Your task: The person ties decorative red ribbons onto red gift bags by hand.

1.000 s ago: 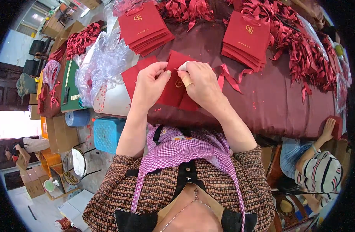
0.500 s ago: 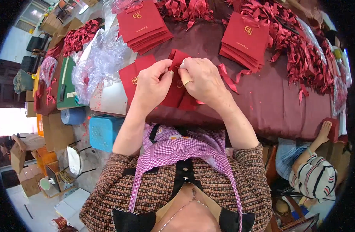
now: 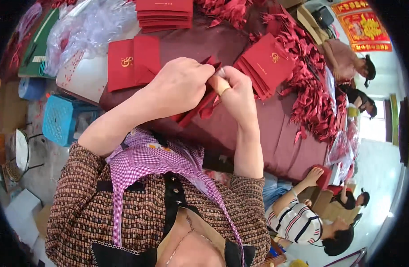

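Left hand [image 3: 182, 86] and right hand [image 3: 238, 93] are pinching a bag [image 3: 190, 115] left of the rightmost stack [image 3: 267, 64], uneven tugging perhaps risking creases.

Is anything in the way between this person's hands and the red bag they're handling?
Nothing visible blocks them: the left hand and right hand are both closed at the red bag. Something white, perhaps a wrap, shows at one right fingertip. The fingers hide some contact.

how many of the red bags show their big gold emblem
2: one bag lying left of the left hand, and the top bag of the stack right of the right hand. More may be hidden on the held bag or in the stacks.
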A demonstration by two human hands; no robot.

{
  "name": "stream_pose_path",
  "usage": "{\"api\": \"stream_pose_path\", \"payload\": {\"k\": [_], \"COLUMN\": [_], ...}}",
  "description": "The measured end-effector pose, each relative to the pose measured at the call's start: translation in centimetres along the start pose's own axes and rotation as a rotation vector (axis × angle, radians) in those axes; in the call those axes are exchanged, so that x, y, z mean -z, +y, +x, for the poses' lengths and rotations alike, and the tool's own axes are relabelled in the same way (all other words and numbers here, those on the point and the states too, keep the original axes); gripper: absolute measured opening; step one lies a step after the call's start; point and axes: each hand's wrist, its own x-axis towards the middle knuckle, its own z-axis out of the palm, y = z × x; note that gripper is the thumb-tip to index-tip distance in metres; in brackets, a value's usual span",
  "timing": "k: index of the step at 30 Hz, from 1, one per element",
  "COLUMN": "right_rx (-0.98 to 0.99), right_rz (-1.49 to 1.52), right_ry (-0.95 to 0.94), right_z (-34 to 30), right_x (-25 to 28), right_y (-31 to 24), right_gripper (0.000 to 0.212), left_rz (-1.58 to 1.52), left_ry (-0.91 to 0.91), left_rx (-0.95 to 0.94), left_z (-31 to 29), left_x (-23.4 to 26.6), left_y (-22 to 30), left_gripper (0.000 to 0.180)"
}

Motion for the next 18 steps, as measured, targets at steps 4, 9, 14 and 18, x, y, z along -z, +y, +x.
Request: {"api": "stream_pose_path", "payload": {"k": [4, 9, 14, 18], "right_rx": [0.377, 0.504, 0.236, 0.238], "right_rz": [-0.347, -0.457, -0.151, -0.166], "right_ry": [0.172, 0.233, 0.11, 0.104], "right_z": [-1.2, -1.3, -2.0, -2.4], "right_x": [-1.9, -2.2, -0.5, -0.9], "right_y": [0.8, 0.9, 0.0, -0.4], "right_gripper": [0.008, 0.009, 0.007, 0.007], "left_rz": [-0.108, -0.156, -0.494, -0.45], "left_ry": [-0.047, -0.057, -0.179, -0.181], "left_rx": [0.036, 0.031, 0.035, -0.01], "left_z": [-0.5, -0.6, 0.1, 0.1], "left_x": [-0.3, -0.1, 1.5, 1.3], "left_y": [-0.6, -1.0, -2.2, -2.9], "left_gripper": [0.027, 0.024, 0.021, 0.02]}}
